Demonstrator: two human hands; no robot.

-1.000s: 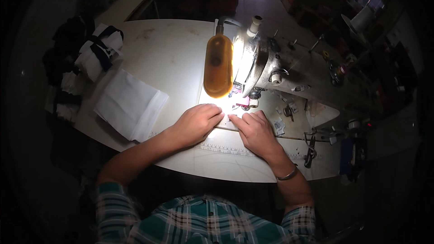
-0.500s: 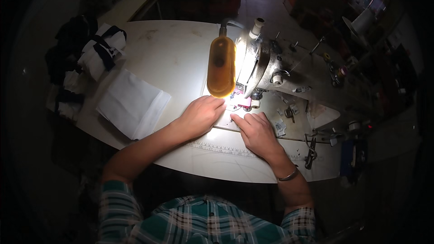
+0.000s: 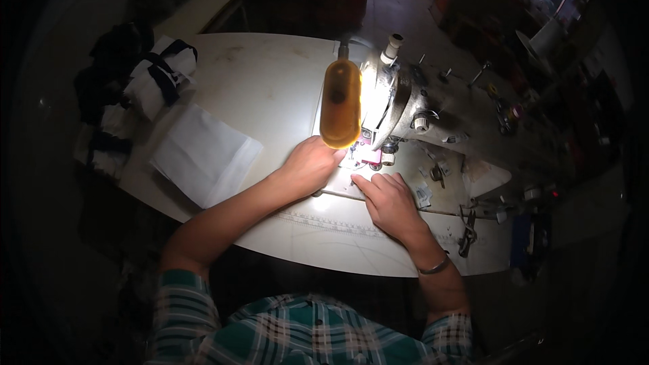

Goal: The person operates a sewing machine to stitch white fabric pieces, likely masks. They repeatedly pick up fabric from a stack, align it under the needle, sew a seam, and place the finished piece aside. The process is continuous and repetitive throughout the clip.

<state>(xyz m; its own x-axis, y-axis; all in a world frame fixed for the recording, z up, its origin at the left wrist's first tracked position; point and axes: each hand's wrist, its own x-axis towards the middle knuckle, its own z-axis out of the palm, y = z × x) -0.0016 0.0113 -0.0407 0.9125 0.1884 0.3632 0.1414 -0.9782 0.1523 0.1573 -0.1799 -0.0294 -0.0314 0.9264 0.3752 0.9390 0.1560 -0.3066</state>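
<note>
A sewing machine (image 3: 404, 105) stands on the white table, its needle area brightly lit beneath an amber lamp (image 3: 341, 105). My left hand (image 3: 312, 167) lies just left of the needle area, its fingers bent together and their tips partly hidden by the lamp and glare. Whatever they pinch cannot be made out. A pink part (image 3: 368, 155) shows beside the presser foot area. My right hand (image 3: 391, 204) rests on the machine bed, index finger stretched toward a small dark spot (image 3: 352, 183), the other fingers loosely bent and apart.
Folded white cloth (image 3: 206, 155) lies on the left of the table (image 3: 263, 88). Behind it is a pile of dark and white fabric pieces (image 3: 152, 84). Small scraps (image 3: 424, 196) lie right of the needle area. Scissors-like metal snips (image 3: 466, 230) lie near the right edge.
The whole view has shifted slightly, so things sit a little further right. Both hands keep nearly the same places by the needle area; the right hand's fingers have shifted only slightly.
</note>
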